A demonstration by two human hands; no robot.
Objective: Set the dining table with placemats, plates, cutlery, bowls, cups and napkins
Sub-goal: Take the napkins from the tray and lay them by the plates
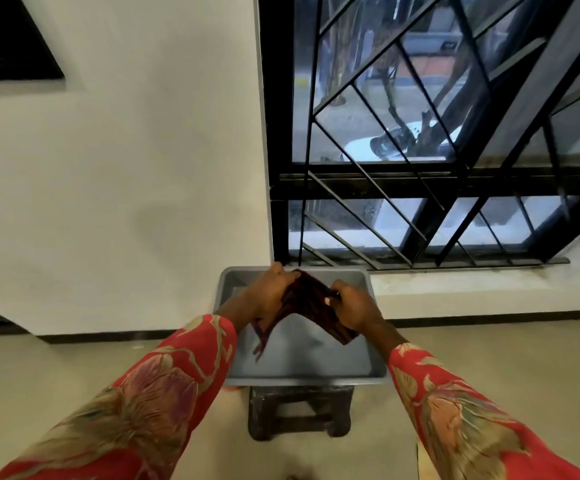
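Note:
A dark red cloth [307, 296], perhaps a napkin or a placemat, hangs bent in a peak above a grey plastic tub [302, 358]. My left hand [267, 296] grips its left side and my right hand [354, 306] grips its right side. The cloth's ends droop down below both hands. The tub's floor shows bare grey beneath the cloth. No dining table, plates or cutlery are in view.
The tub sits on a small dark stool [299, 414] on a pale tiled floor. A white wall [125, 185] rises behind on the left. A window with black metal bars [420, 150] and a white sill [489, 289] stands on the right.

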